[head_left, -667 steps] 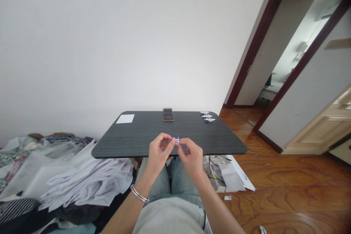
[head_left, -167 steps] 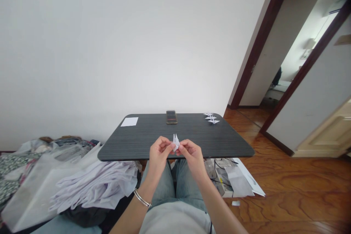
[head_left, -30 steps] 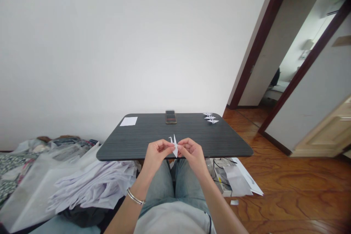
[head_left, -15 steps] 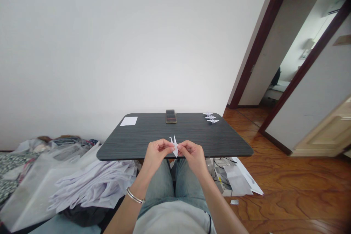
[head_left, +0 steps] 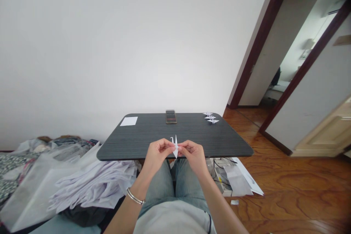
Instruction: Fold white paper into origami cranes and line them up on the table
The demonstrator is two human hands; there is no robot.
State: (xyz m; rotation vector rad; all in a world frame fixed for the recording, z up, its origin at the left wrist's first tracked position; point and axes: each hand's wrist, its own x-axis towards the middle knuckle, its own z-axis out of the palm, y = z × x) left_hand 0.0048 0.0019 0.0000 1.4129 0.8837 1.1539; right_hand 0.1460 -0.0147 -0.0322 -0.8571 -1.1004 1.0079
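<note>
Between my two hands is a white paper crane (head_left: 176, 150), held over the front edge of the dark table (head_left: 148, 133). Its bent head and a pointed tip stick up above my fingers, and another point hangs down. My left hand (head_left: 159, 151) pinches the crane from the left with thumb and fingertips. From the right, my right hand (head_left: 192, 150) pinches it the same way. My fingertips hide parts of its sides.
A white paper sheet (head_left: 128, 121) lies at the table's back left. A phone (head_left: 171, 116) is at the back middle. Several folded paper cranes (head_left: 210, 117) sit at the back right. Piled cloth (head_left: 93, 184) is left of my legs; papers and cables (head_left: 230, 175) are right.
The crane has shifted and turned very slightly between my fingers, its upright tip moving a little to the right. Both hands keep their pinch in almost the same place.
</note>
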